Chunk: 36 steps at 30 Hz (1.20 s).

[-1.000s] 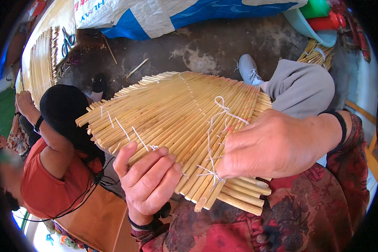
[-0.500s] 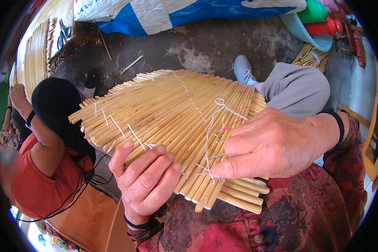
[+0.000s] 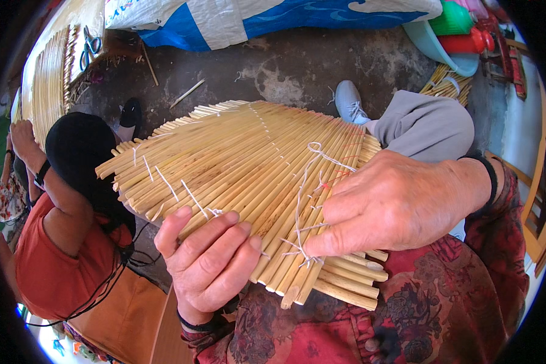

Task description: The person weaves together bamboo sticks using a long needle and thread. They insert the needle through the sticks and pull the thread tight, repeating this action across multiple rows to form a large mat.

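A fan-shaped mat of pale yellow reed stalks (image 3: 224,164), stitched with white string, lies tilted over my lap. My left hand (image 3: 209,261) grips its near left edge, fingers curled over the top; whatever its thumb does underneath is hidden. Over the near right part of the mat, my right hand (image 3: 394,203) is closed in a pinch, with the thumb by a cluster of knotted string ends. A loose loop of white string (image 3: 298,200) runs from that cluster up the stalks and back under my right hand. Red stitching (image 3: 340,177) shows beside the knuckles. More stalk ends (image 3: 349,282) stick out below.
To the left sits a person in an orange top (image 3: 57,261). Beyond are scissors (image 3: 90,47) and another reed piece (image 3: 50,76) on a table. A blue-and-white sack (image 3: 273,21) lies ahead, a light blue basin (image 3: 428,42) at far right. Loose stalks (image 3: 187,94) lie on the floor.
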{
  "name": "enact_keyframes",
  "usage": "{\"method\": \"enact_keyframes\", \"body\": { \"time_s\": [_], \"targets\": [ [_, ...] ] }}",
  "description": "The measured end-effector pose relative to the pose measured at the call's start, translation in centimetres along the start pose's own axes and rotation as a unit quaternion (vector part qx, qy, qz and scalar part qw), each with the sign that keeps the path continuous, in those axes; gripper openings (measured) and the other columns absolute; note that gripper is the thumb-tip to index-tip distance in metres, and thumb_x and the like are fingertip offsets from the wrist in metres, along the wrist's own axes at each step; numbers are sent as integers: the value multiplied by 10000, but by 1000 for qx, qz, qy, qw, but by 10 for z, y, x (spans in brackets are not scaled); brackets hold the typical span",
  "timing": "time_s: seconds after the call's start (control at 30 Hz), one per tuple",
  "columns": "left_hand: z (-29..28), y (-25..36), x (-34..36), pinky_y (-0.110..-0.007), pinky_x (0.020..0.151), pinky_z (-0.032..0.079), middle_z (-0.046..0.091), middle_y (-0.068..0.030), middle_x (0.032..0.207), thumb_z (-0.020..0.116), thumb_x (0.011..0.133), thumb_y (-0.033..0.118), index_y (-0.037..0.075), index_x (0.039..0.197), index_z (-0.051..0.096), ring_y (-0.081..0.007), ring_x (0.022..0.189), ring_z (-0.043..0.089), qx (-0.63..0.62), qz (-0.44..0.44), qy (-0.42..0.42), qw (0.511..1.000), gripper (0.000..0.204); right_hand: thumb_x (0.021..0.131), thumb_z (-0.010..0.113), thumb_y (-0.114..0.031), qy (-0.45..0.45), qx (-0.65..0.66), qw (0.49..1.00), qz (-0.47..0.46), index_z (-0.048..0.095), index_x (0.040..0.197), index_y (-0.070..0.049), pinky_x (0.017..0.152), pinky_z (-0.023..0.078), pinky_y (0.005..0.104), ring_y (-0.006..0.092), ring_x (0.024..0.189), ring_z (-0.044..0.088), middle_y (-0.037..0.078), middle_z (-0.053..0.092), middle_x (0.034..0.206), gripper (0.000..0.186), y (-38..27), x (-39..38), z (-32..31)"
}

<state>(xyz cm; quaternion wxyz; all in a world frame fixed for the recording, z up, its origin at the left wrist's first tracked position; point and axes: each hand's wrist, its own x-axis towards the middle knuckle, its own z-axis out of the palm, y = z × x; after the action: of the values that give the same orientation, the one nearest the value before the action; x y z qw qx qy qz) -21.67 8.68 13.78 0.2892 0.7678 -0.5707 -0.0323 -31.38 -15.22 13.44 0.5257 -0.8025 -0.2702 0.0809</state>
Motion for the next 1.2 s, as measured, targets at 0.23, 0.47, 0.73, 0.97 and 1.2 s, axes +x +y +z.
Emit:
{"method": "enact_keyframes", "body": {
  "time_s": [0.23,0.47,0.73,0.97,1.2],
  "targets": [
    [0,-1,0,-401,952,343,643,19,841,640,712,129,158,809,643,-145,810,639,-3,0,0,1000,101,791,595,-91,-3,16,1000,-4,613,1068,-43,445,437,286,168,599,557,29,482,658,281,1,1,0],
    [0,-1,0,-395,950,343,644,18,842,642,708,128,158,815,646,-144,811,639,-3,2,0,1000,112,791,595,-89,-27,23,999,-6,611,1067,-41,447,440,285,173,612,569,31,501,670,280,2,4,-6],
    [-1,-1,1,-397,956,344,644,18,842,645,706,127,158,814,647,-145,815,639,-1,0,3,1000,113,793,598,-102,-12,23,1000,-2,622,1051,-43,452,450,277,166,603,575,29,517,654,266,2,4,-4],
    [-2,-1,1,-392,947,354,641,17,844,647,702,126,159,842,645,-146,816,637,1,8,-6,1000,145,786,603,-105,-39,16,999,2,627,1024,-43,431,444,281,167,599,576,32,527,664,247,0,5,-9],
    [3,-4,3,-384,925,379,632,14,851,636,678,127,153,845,643,-136,782,620,4,41,1,999,169,729,603,-127,-82,-103,991,-12,605,914,-29,410,419,282,170,584,556,26,494,664,209,-13,10,-21]
  ]
}}
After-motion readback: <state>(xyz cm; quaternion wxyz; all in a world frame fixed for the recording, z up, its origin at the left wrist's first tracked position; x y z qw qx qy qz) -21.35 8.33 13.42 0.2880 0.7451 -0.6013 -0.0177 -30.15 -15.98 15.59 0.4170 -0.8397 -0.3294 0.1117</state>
